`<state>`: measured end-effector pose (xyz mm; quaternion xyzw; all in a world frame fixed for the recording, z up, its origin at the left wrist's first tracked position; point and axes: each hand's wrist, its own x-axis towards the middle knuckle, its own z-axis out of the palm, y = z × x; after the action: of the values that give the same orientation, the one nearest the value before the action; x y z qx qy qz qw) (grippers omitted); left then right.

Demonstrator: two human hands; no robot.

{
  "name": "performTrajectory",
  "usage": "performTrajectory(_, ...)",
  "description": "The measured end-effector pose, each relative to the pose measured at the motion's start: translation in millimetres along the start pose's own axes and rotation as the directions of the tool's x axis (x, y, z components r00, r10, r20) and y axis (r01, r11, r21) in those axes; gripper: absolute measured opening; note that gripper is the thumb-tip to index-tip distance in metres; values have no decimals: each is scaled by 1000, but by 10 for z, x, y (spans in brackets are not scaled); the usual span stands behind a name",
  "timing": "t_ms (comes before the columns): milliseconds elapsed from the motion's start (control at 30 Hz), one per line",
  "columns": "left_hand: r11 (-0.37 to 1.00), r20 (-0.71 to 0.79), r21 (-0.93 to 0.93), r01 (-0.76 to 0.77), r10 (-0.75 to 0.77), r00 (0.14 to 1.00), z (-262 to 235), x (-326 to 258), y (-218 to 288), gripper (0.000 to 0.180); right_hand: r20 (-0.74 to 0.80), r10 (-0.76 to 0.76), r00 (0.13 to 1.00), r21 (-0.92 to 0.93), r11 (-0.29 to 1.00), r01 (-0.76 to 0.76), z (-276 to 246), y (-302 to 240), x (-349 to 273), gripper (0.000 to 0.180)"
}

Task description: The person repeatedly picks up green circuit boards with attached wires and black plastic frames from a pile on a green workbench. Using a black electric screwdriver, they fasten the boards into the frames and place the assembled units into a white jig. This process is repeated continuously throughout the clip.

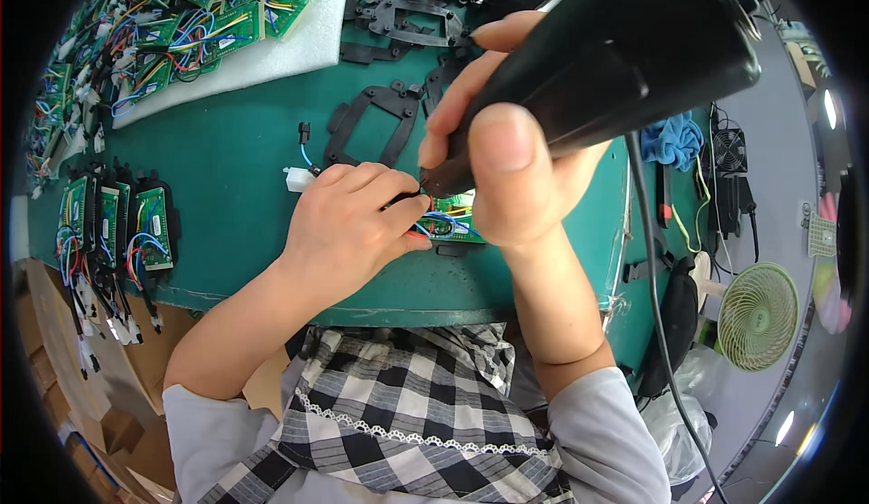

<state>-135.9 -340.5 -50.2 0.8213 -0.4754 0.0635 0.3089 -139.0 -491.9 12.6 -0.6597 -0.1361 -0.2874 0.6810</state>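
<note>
My right hand (pixel 525 164) is wrapped round a black corded electric screwdriver (pixel 615 51), its thick body slanting up to the right. The tool's narrow end points down at a green circuit board (pixel 457 225) on the table, where the tip itself is hidden. From the left, my left hand (pixel 358 214) pinches at the board's edge, fingers closed among its red and blue wires. A white connector (pixel 299 179) and a small black plug (pixel 305 131) on a blue wire lie just beyond that hand. Behind the hands rests a black plastic frame (pixel 378 124).
Wired circuit boards (pixel 204 33) are heaped on a white foam sheet (pixel 303 51) at the far left. Several boards in black frames (pixel 118 219) stand at the left edge. More black frames (pixel 412 24) lie at the back. The screwdriver's cord (pixel 654 296) hangs down at right, near a green fan (pixel 759 316).
</note>
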Motion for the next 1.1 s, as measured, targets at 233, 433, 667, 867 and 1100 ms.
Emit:
performTrajectory(233, 999, 36, -46, 7, -5, 999, -16, 37, 11, 36, -20, -20, 1000, 66, 998, 22, -46, -12, 9, 70)
performTrajectory(433, 1000, 66, -11, -7, 8, 998, -37, 74, 60, 40, -332, -330, 884, -361, 910, 204, -924, -446, 507, 63)
performTrajectory(667, 998, -7, -35, 45, -45, 999, 80, 98, 2, 23, -277, -396, 876, -496, 840, 223, -1007, -397, 614, 61)
performTrajectory(867, 998, -28, -42, 43, -45, 999, 95, 100, 0, 18, -337, -359, 870, -497, 853, 159, -934, -329, 580, 61)
performTrajectory(1100, 998, -47, -44, 39, -41, 998, 109, 79, -15, 17, -235, 20, 972, -86, 995, -41, -684, -377, 39, 69)
